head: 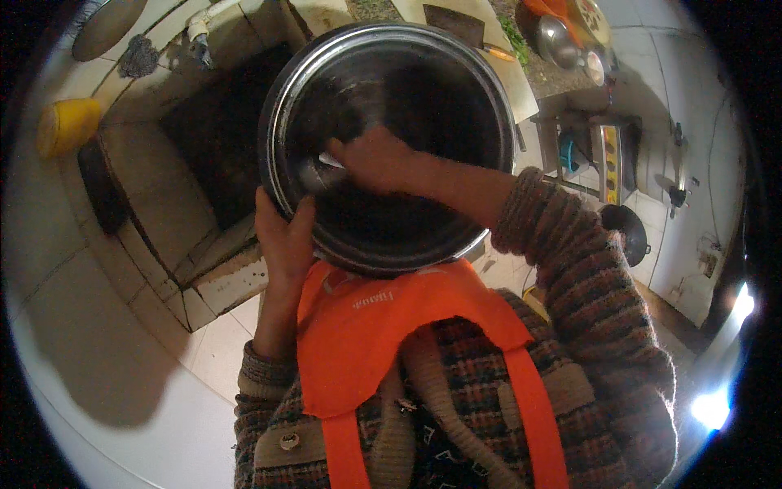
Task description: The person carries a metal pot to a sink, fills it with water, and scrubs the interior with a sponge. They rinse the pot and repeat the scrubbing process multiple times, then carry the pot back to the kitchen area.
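Observation:
A large round metal pot (421, 226), dark inside with a shiny rim, is held up before my chest with its mouth facing me. My left hand (287, 235) grips its lower left rim, thumb on the inner side and fingers outside. Inside the pot is my right hand (379, 162), closed around a small white object (331, 160). Most of that object is hidden by the fingers, so its kind is unclear. The pot's lower rim is close to my orange apron (354, 342).
A tiled sink (159, 177) with a tap (200, 49) lies left; a scouring pad (139, 56) and yellow container (68, 127) sit at its edge. Behind the pot, a cleaver (455, 24) rests on a board (519, 101). A metal bowl (556, 41) and wok (626, 235) are right.

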Available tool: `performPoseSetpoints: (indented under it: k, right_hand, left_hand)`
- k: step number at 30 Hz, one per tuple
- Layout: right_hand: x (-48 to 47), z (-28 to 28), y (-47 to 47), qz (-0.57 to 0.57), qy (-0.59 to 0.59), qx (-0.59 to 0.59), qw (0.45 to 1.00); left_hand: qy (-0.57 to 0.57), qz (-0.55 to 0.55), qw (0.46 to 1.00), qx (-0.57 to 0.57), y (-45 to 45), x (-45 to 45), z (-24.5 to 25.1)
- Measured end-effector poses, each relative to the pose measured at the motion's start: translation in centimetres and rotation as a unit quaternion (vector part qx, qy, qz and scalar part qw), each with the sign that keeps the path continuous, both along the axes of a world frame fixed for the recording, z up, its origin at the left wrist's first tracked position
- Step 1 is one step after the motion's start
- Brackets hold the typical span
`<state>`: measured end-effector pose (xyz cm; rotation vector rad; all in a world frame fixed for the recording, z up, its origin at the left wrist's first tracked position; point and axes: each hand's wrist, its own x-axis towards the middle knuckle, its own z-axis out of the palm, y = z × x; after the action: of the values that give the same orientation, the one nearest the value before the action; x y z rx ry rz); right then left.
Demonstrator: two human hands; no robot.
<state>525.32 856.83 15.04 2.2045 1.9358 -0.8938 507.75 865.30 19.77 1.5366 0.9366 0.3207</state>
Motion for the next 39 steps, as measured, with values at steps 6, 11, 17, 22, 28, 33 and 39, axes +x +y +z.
performPoseSetpoints:
  k: [6,11,17,22,28,33,39]
  right_hand:
    - [0.0,0.1,0.0,0.0,0.033,0.031,0.999]
    - [0.2,0.6,0.3,-0.001,0.02,-0.003,1.0]
    - [0.3,0.5,0.9,0.033,0.022,0.051,0.998]
    - [0.4,1.0,0.8,-0.016,0.022,-0.014,1.0]
    - [0.8,-0.1,0.9,0.027,0.014,0.034,0.999]
    - [0.7,-0.4,0.2,0.027,-0.023,0.139,0.99]
    - [1.7,1.3,0.9,0.014,0.066,-0.081,0.994]
  left_hand:
    - [0.011,-0.006,1.0,0.004,0.1,0.0,-0.2]
    - [-0.011,0.005,1.0,-0.007,0.1,-0.1,-0.5]
    - [0.004,0.016,1.0,-0.007,0.1,-0.2,-1.1]
    - [-0.003,0.009,1.0,-0.015,0.1,0.1,-0.7]
    - [0.011,0.011,1.0,0.002,0.2,0.3,-0.4]
    - [0.013,0.022,1.0,0.009,-0.1,0.3,-0.7]
    - [-0.011,0.015,1.0,-0.001,0.0,0.5,-1.1]
